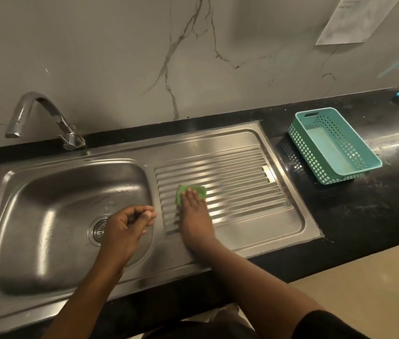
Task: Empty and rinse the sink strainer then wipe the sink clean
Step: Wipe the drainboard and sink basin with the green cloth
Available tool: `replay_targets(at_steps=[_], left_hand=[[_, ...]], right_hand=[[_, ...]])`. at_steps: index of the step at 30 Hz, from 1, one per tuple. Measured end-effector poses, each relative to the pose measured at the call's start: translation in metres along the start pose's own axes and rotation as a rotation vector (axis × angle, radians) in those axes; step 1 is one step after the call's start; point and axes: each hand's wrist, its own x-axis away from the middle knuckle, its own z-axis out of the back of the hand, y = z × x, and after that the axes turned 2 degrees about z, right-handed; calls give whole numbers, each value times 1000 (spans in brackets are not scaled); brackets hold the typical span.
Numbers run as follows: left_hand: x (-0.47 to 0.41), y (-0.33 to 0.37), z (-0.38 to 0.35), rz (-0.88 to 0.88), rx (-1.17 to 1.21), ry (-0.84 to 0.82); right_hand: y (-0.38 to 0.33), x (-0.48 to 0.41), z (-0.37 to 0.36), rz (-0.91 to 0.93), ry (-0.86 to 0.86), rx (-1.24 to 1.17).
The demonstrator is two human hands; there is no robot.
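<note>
A steel sink (pixel 46 216) has a deep bowl on the left and a ridged drainboard (pixel 237 182) on the right. The round strainer (pixel 98 230) sits in the bowl's drain, half hidden by my left hand (pixel 125 228). That hand hovers over the bowl's right side with its fingers loosely curled and nothing visible in them. My right hand (pixel 193 214) lies flat on the drainboard, fingers pressing a green cloth (pixel 191 192) onto the ridges.
A curved chrome tap (pixel 41 116) stands behind the bowl at the back left. A teal plastic basket (pixel 333 145) sits on the black counter (pixel 377 204) to the right of the sink. A marbled wall rises behind; a paper sheet (pixel 355 18) hangs top right.
</note>
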Motion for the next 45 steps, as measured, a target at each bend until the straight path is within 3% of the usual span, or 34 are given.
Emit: replay_targets(at_steps=[4, 9, 12, 14, 16, 20, 22, 26, 34, 41, 45], left_hand=[[1, 4, 1, -22, 6, -3], [3, 7, -5, -35, 21, -8], [3, 9, -13, -30, 30, -14], [3, 11, -21, -25, 38, -19], [3, 11, -27, -24, 38, -33], [4, 10, -36, -24, 14, -76], [3, 9, -37, -24, 13, -87], [1, 8, -34, -20, -4, -98], [-8, 7, -22, -13, -26, -92], [-15, 9, -12, -33, -33, -99], [-14, 12, -9, -53, -26, -97]], right_hand=[[-41, 5, 0, 135, -35, -134], [-28, 16, 48, 89, -159, -641], [3, 24, 79, -88, -100, -1061], [36, 26, 102, -250, 14, -1176], [75, 27, 124, -309, 172, -1087], [150, 34, 149, -294, 426, -477], [174, 40, 137, -276, 379, -287], [176, 49, 79, -309, 51, 73], [61, 49, 14, -224, 138, 32], [-44, 52, -17, 46, -53, -34], [-53, 47, 7, 60, -172, -326]])
